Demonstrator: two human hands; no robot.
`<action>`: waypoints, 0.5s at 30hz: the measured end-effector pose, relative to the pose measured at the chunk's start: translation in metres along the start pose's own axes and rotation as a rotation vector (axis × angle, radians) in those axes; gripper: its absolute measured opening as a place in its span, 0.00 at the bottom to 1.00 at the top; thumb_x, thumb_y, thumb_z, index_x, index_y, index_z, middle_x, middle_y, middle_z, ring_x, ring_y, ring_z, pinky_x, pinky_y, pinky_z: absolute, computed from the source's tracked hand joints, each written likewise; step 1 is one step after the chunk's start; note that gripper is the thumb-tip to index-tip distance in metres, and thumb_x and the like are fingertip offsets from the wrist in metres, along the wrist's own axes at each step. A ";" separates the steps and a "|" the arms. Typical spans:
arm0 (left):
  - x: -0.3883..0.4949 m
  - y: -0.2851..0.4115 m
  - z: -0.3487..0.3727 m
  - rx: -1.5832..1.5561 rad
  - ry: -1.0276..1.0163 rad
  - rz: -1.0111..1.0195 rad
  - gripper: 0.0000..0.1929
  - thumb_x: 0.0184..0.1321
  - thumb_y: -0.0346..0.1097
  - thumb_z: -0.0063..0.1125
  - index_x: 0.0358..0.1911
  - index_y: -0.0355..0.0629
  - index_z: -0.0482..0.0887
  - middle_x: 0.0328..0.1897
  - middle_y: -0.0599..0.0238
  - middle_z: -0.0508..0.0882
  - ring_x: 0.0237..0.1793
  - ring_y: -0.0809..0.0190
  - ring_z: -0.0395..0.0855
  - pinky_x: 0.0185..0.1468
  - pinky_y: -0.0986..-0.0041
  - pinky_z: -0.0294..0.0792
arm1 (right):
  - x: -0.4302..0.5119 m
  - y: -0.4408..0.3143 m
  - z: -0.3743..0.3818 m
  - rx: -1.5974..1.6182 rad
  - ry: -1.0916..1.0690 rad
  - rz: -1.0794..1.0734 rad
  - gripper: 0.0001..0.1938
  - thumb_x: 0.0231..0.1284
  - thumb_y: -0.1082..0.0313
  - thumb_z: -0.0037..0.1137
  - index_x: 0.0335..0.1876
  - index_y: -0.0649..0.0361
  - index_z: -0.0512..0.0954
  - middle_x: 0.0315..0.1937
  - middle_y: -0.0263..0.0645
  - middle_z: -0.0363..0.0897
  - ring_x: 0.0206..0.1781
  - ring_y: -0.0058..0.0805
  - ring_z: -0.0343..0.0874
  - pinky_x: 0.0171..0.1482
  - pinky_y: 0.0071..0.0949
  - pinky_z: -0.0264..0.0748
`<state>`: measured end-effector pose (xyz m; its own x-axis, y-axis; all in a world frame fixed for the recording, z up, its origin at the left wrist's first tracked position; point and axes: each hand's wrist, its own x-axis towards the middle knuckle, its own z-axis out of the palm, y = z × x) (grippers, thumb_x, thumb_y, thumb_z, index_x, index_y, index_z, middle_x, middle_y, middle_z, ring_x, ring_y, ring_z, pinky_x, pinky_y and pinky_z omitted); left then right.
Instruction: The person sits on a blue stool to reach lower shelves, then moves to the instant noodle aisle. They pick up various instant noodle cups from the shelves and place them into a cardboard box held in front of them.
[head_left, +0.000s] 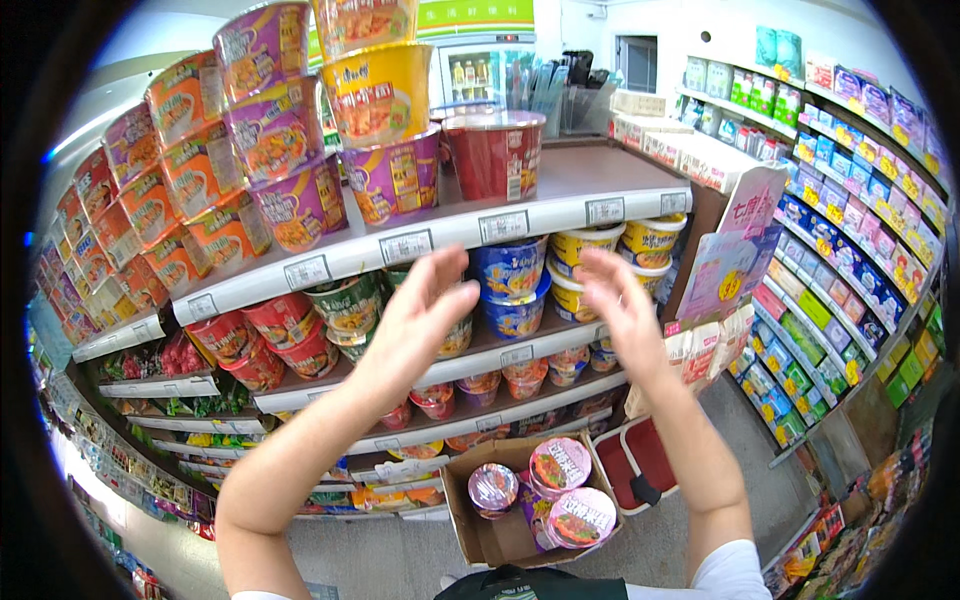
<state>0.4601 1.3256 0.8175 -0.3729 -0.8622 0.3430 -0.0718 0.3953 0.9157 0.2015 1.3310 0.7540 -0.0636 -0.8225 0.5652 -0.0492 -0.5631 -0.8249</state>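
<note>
My left hand (429, 306), fingers and thumb apart, is held up before the shelf unit with nothing in it. To the right my right hand (616, 300) is raised as well, empty and slightly blurred. Between the hands, on the shelf below the top, stand stacked blue instant noodle bowls (513, 268) and yellow noodle tubs (586, 241); my hands partly cover some of the tubs. Above them, on the top shelf (577, 169), are a dark red noodle bucket (495, 157), a purple noodle bucket (391, 178) and a yellow noodle bucket (379, 94) stacked on the purple one.
An open cardboard box (486, 546) with several noodle cups stands on the floor below me. Beside it is a red basket (616, 457) with a white rim. Tall stacks of orange noodle buckets (196, 176) rise at left. A cardboard display (724, 262) hangs at the shelf's right end.
</note>
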 end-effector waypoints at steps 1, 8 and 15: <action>0.015 0.016 0.000 0.008 0.028 0.054 0.32 0.70 0.45 0.54 0.73 0.38 0.62 0.76 0.51 0.68 0.77 0.55 0.62 0.78 0.63 0.51 | 0.024 -0.018 -0.004 -0.030 0.014 -0.045 0.23 0.75 0.64 0.49 0.70 0.62 0.67 0.67 0.42 0.71 0.69 0.32 0.71 0.68 0.31 0.68; 0.110 0.054 0.001 0.079 0.234 -0.114 0.38 0.69 0.54 0.54 0.72 0.31 0.62 0.78 0.46 0.64 0.78 0.50 0.57 0.78 0.60 0.47 | 0.178 -0.050 0.009 -0.243 -0.032 0.129 0.32 0.73 0.46 0.49 0.73 0.61 0.64 0.72 0.44 0.67 0.72 0.36 0.66 0.70 0.37 0.64; 0.180 0.017 0.003 -0.110 0.271 -0.266 0.38 0.69 0.62 0.48 0.73 0.40 0.64 0.80 0.53 0.63 0.78 0.53 0.57 0.78 0.59 0.46 | 0.239 -0.022 0.023 -0.082 -0.098 0.401 0.37 0.61 0.31 0.49 0.65 0.54 0.75 0.61 0.43 0.75 0.61 0.34 0.71 0.64 0.39 0.64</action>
<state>0.3889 1.1786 0.8941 -0.0958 -0.9881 0.1201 -0.0277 0.1233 0.9920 0.2099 1.1450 0.9067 0.0012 -0.9812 0.1928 -0.1191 -0.1916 -0.9742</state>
